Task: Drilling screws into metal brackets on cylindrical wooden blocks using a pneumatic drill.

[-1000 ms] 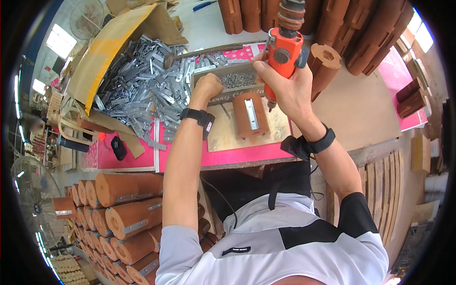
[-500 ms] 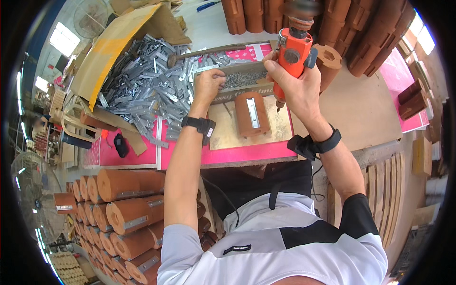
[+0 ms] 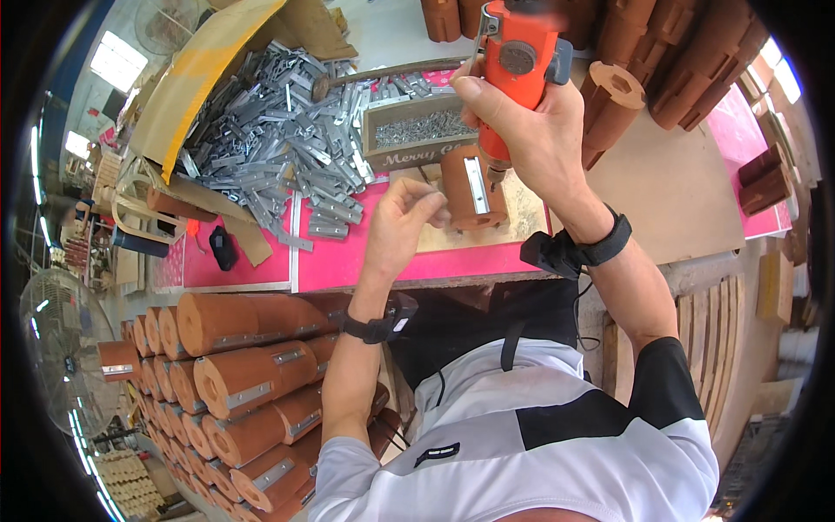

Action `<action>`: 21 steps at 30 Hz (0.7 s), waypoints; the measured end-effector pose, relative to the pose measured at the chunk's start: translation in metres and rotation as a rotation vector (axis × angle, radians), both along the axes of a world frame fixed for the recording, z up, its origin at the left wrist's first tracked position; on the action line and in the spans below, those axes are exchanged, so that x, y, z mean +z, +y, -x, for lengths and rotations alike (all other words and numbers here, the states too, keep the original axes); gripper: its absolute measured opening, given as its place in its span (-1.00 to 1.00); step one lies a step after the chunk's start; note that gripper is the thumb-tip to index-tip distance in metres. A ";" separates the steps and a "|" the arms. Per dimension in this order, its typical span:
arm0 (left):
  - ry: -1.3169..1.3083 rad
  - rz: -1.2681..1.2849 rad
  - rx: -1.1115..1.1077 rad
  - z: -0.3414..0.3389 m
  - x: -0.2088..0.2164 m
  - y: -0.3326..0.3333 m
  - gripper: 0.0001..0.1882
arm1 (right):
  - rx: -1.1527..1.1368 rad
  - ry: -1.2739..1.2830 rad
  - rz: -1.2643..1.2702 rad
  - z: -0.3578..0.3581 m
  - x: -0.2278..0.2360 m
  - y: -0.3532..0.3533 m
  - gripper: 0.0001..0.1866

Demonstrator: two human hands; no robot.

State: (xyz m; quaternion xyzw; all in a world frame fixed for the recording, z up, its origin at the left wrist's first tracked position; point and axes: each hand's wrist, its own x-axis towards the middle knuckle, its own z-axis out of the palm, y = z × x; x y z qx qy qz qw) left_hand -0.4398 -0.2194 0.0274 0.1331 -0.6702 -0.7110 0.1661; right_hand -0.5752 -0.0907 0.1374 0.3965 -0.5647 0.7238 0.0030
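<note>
- Brown cylinder [image 3: 456,190]: lying on its side on the pale board [image 3: 522,216], which sits on the pink surface [image 3: 335,268]. Metal strip [image 3: 477,184] along its top.
- Right grip [image 3: 544,139]: wrapped around the orange drill [image 3: 515,83]. Bit points down over the cylinder's right side, near the strip; can't tell if it touches.
- Left grip [image 3: 404,222]: narrow, thumb and fingers drawn together just beside the cylinder's left side. Can't tell if it holds anything small or touches the cylinder.
- Screw tray [image 3: 379,162]: just behind the cylinder.
- Handling guess: cylinder stiff, moderately heavy, may roll, edges could chip. Hold it round the flank, clear of strip and bit.
</note>
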 end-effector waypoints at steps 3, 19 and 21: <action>0.040 -0.072 -0.028 -0.004 0.000 0.010 -0.91 | 0.021 0.061 -0.023 -0.002 0.000 -0.002 -0.70; 0.086 0.225 0.114 0.010 -0.001 0.038 -0.76 | 0.028 0.003 -0.023 -0.013 0.005 -0.004 -0.72; 0.091 0.238 0.109 0.012 0.002 0.040 -0.73 | 0.043 -0.007 -0.031 -0.014 0.005 -0.003 -0.72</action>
